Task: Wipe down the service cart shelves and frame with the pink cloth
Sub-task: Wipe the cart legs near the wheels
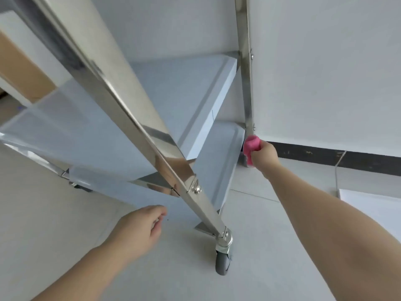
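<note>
A stainless steel service cart fills the view, with a near upright post (138, 127) running diagonally down to a grey caster wheel (222, 262). Its middle shelf (178, 88) and bottom shelf (217, 161) are bare. My right hand (265, 156) is shut on the bunched pink cloth (250, 148), pressing it against the far upright post (246, 83) at its low end, beside the bottom shelf's corner. My left hand (138, 227) hovers over the floor beside the near post, fingers loosely curled, holding nothing.
A white wall with a dark baseboard (336, 157) stands close behind the cart. A white flat panel (373, 211) lies on the floor at the right, with a thin cable (339, 164) near it. A brown cardboard box (19, 68) shows at the left edge.
</note>
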A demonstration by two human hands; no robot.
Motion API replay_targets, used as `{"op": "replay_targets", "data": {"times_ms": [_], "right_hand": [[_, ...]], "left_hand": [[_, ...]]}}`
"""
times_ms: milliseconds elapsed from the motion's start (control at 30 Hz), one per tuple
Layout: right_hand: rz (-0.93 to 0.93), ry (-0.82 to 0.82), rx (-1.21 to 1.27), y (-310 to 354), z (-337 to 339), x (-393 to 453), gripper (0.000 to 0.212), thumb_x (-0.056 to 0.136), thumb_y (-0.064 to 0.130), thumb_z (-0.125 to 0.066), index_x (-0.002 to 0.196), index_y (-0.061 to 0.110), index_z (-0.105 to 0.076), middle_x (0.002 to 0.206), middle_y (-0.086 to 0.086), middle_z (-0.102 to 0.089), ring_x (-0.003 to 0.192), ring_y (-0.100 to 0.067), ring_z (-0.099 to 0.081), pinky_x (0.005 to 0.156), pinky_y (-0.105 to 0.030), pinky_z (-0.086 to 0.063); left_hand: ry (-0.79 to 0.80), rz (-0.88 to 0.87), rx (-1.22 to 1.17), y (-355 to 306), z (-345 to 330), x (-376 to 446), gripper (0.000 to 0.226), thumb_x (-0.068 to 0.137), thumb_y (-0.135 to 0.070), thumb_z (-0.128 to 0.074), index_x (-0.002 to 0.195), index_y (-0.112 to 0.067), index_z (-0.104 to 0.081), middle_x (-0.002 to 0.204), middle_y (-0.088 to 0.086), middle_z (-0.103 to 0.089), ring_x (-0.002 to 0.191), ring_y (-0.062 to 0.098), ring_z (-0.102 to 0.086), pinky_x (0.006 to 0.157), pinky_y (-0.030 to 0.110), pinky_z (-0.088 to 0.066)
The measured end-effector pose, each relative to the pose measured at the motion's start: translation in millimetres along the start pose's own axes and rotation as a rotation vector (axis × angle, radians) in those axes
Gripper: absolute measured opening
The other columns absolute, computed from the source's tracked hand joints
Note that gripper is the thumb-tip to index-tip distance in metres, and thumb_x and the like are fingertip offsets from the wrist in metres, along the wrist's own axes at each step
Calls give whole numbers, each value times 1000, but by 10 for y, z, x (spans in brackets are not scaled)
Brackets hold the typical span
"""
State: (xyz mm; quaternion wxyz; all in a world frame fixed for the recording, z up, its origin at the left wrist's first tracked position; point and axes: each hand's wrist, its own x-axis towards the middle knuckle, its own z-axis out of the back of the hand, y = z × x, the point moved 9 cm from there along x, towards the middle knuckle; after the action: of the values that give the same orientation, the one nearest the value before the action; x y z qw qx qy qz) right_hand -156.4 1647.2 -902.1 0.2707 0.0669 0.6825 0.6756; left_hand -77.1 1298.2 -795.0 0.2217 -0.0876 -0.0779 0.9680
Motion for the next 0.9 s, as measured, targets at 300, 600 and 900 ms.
{"op": "replay_targets", "data": {"times_ms": [300, 600, 900], "right_hand": [[-47, -64, -77, -162, -99, 408, 31, 83, 10, -34, 91, 9, -64, 67, -6, -52, 48, -19, -47, 45, -23, -40], [-49, 71, 64, -242, -457, 390, 22, 94, 12, -42, 109, 12, -59, 89, -5, -61, 75, -21, -62, 64, -31, -51], [66, 195, 58, -497, -674, -411, 21, 94, 14, -38, 98, 11, -59, 83, -3, -62, 69, -15, -60, 63, -30, -56]], "left_hand": [[33, 78, 20, 216, -72, -552, 9, 80, -28, -56, 88, -32, -55, 76, -26, -55, 67, -4, -50, 61, 16, -42], [37, 69, 41, 132, -125, -507, 18, 87, -27, -48, 102, -32, -55, 97, -17, -61, 86, 4, -57, 75, 23, -47], [3, 35, -5, -59, -270, -496, 16, 85, -25, -49, 99, -32, -54, 92, -16, -61, 80, 8, -57, 69, 22, -45]]}}
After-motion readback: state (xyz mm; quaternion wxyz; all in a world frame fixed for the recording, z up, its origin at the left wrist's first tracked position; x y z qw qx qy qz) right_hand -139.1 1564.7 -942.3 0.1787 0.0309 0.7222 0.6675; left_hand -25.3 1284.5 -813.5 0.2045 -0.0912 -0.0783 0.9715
